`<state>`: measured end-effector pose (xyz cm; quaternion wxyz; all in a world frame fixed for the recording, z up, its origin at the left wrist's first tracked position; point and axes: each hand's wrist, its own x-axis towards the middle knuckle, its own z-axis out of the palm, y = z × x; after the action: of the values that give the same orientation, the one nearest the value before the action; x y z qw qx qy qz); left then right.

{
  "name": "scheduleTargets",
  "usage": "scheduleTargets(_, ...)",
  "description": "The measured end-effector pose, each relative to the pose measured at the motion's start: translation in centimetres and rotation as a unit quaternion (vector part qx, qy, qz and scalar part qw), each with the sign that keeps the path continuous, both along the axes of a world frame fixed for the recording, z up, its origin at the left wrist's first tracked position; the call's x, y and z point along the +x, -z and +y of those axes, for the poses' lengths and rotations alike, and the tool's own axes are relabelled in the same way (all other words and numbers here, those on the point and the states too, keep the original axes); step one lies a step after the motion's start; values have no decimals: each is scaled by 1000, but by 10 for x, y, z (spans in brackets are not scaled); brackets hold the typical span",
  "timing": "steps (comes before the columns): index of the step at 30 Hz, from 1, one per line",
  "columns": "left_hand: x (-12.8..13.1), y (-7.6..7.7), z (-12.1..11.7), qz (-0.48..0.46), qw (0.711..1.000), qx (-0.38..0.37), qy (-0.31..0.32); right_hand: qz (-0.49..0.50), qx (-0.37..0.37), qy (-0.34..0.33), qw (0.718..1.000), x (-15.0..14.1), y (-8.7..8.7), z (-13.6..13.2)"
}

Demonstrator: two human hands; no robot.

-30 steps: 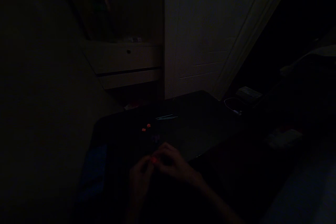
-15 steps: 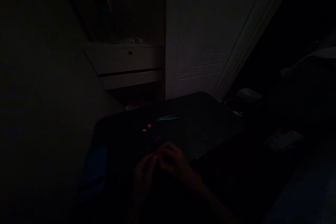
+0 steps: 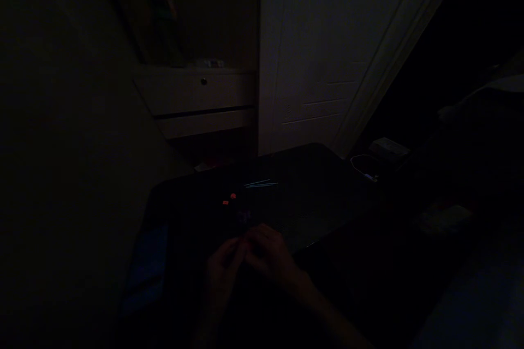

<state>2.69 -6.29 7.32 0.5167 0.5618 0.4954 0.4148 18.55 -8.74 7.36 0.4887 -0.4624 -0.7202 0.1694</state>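
The picture is very dark. My left hand (image 3: 222, 263) and my right hand (image 3: 271, 253) meet over the near part of a dark table (image 3: 319, 174). Their fingers are pinched together at the tips. A dim reddish patch shows between them, too dark to name. Just beyond the fingertips lie some small purple pieces (image 3: 244, 215). Farther off to the left are two small orange pieces, one roundish (image 3: 233, 196) and one more rectangular (image 3: 225, 203). Several thin pale sticks (image 3: 261, 184) rest near the middle of the table.
A bluish flat object (image 3: 149, 256) lies at the table's left side. Behind the table stand a drawer unit (image 3: 196, 92) and a pale panelled door (image 3: 311, 65). To the right are a pale box (image 3: 388, 147) and a white cable (image 3: 355, 158).
My hands stay together with only a slight shift of the fingers. The red between them looks dimmer. The pieces and sticks on the table have not moved.
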Motion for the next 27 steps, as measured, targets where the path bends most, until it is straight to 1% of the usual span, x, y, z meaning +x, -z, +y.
scheduleTargets(5, 0, -1, 2, -23, 1000, -12, 2, -13, 7, 7, 1000, -2, 3, -2)
scheduleTargets(7, -1, 2, 3, -27, 1000, -15, -5, -11, -4, 21, 1000, -4, 2, -3)
scheduleTargets(9, -3, 7, 4, -30, 999, -18, -25, 6, -10, 28, 1000, -5, -1, -4)
scheduleTargets(11, -6, 13, 5, -40, 997, -22, -54, 46, -9, 12, 999, -5, -6, -5)
scheduleTargets(13, -8, 19, 5, -52, 994, -30, -92, 97, -11, -24, 995, -3, -9, -5)
scheduleTargets(15, -10, 24, 6, -60, 991, -36, -110, 131, -24, -54, 990, -1, -10, -4)
scheduleTargets(18, -12, 27, 6, -50, 993, -38, -104, 151, -32, -65, 986, 1, -7, 0)
scheduleTargets(22, -12, 25, 7, -34, 996, -20, -81, 173, -48, -35, 983, -3, -2, 2)
scheduleTargets(25, -10, 20, 6, -14, 998, -12, -67, 190, -96, -8, 977, -6, -1, 3)
scheduleTargets(27, -9, 16, 4, 3, 998, -7, -61, 216, -145, -1, 966, -6, 0, 4)
